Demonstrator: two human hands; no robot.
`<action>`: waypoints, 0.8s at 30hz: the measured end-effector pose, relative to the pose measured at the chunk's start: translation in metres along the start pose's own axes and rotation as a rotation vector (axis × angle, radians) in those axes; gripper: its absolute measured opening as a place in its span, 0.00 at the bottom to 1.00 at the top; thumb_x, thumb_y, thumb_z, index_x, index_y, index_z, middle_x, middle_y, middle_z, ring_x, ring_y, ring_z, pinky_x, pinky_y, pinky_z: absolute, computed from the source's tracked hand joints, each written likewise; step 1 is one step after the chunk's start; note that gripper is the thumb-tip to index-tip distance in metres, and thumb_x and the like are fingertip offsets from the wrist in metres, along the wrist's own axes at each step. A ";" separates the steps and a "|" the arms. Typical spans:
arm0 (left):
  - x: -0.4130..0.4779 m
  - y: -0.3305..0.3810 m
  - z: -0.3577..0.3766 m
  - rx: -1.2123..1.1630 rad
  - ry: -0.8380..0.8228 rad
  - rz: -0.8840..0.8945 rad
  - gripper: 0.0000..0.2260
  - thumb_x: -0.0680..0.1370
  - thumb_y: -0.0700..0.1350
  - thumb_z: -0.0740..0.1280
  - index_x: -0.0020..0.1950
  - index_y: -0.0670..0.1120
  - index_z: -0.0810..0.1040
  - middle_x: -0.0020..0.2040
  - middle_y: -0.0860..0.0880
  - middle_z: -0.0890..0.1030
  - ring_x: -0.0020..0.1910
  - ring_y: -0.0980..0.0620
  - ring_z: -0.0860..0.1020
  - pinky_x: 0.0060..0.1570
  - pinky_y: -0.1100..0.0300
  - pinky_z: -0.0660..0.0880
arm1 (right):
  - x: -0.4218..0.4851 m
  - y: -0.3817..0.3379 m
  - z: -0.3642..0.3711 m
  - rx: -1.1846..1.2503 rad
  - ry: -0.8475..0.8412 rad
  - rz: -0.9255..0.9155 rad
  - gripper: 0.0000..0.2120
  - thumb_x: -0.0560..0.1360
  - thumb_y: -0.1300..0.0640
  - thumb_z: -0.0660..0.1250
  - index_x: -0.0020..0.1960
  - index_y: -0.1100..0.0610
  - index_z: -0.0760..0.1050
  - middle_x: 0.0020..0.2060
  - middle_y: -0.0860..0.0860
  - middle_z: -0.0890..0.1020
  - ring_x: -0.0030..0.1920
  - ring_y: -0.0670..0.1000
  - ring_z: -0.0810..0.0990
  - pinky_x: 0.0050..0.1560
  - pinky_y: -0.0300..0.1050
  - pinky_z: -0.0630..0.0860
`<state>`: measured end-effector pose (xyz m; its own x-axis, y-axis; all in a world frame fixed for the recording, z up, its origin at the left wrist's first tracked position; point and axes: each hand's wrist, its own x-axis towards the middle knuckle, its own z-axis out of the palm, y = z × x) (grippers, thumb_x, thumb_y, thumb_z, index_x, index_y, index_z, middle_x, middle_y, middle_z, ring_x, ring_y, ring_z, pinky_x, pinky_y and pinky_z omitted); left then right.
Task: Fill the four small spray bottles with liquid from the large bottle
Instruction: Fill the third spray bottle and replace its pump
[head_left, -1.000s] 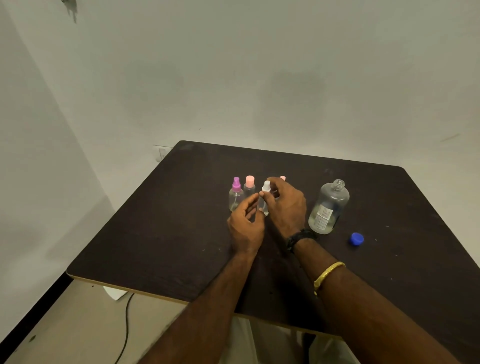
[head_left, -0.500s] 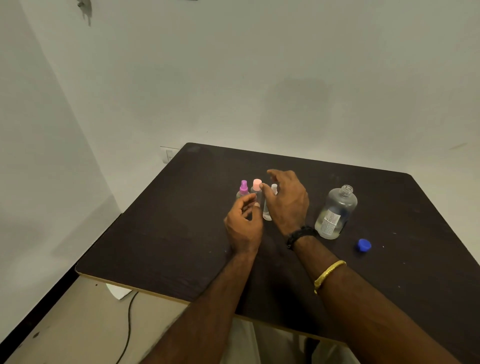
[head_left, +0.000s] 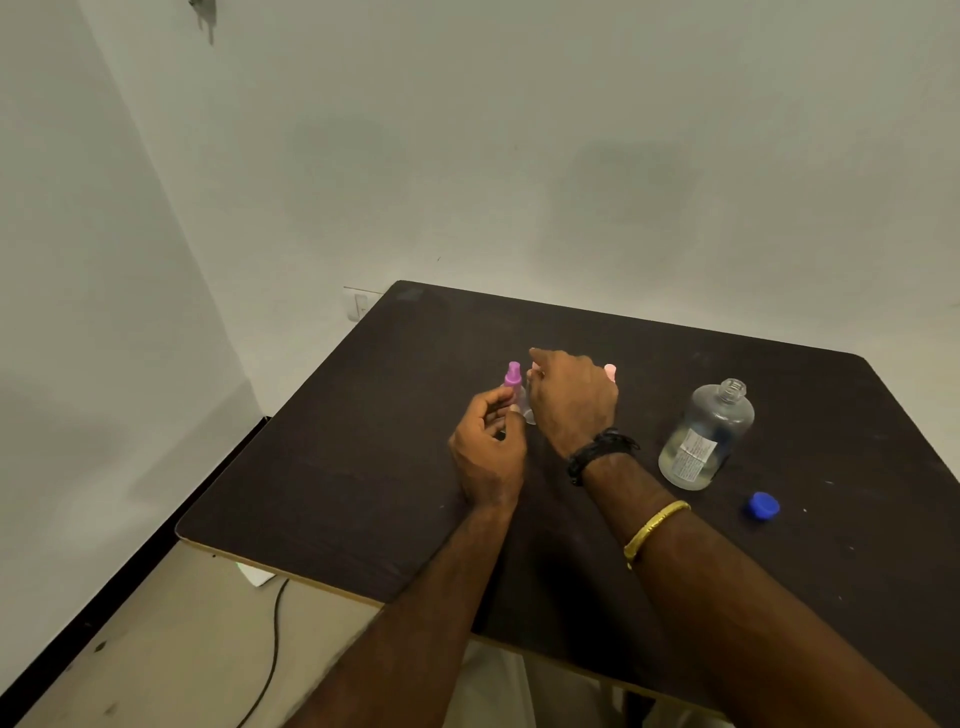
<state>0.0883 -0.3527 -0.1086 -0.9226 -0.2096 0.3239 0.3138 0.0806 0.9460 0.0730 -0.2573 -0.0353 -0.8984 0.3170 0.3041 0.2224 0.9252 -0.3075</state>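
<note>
My right hand (head_left: 571, 402) hovers over the cluster of small spray bottles and hides most of them. Its fingertips sit at the top of a clear small bottle (head_left: 530, 415), and whether they grip it is hidden. A purple-capped spray bottle (head_left: 513, 375) stands just left of it. A pink cap (head_left: 610, 371) peeks out behind my right hand. My left hand (head_left: 488, 452) is loosely curled next to the purple-capped bottle's lower part, with nothing visibly held. The large clear bottle (head_left: 706, 436) stands uncapped to the right, with a little liquid in it. Its blue cap (head_left: 762, 505) lies nearer to me.
The dark table (head_left: 363, 467) has its left and near edges close to my forearms. A pale wall rises behind it, with a wall socket (head_left: 358, 304) by the far left corner. On the floor below left runs a black cable (head_left: 272, 639).
Both hands have left the white-capped bottle and shifted left toward the pink- and purple-capped bottles. The camera has tilted up, so the table sits lower in view.
</note>
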 end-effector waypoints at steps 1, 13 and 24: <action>0.000 0.000 0.000 -0.002 0.001 0.000 0.11 0.78 0.37 0.71 0.60 0.45 0.82 0.50 0.56 0.83 0.50 0.61 0.83 0.52 0.63 0.82 | 0.001 0.000 -0.001 0.012 0.001 0.006 0.14 0.82 0.50 0.63 0.64 0.52 0.79 0.53 0.53 0.85 0.53 0.54 0.83 0.67 0.62 0.74; -0.003 0.006 0.001 -0.033 0.014 0.038 0.10 0.78 0.38 0.72 0.60 0.43 0.83 0.50 0.52 0.85 0.48 0.60 0.84 0.50 0.61 0.83 | -0.012 -0.004 -0.023 0.073 0.180 -0.080 0.16 0.82 0.50 0.63 0.67 0.53 0.79 0.59 0.53 0.84 0.57 0.55 0.83 0.57 0.49 0.78; -0.010 0.027 0.008 -0.070 0.012 0.141 0.19 0.75 0.42 0.77 0.65 0.43 0.81 0.60 0.55 0.82 0.57 0.65 0.80 0.56 0.64 0.80 | -0.024 0.011 -0.037 0.260 0.399 -0.131 0.15 0.82 0.51 0.65 0.67 0.53 0.79 0.59 0.51 0.84 0.54 0.50 0.84 0.51 0.36 0.71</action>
<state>0.1042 -0.3410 -0.0867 -0.8657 -0.2127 0.4531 0.4553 0.0417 0.8894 0.1109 -0.2467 -0.0129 -0.6861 0.3033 0.6612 -0.0306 0.8961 -0.4428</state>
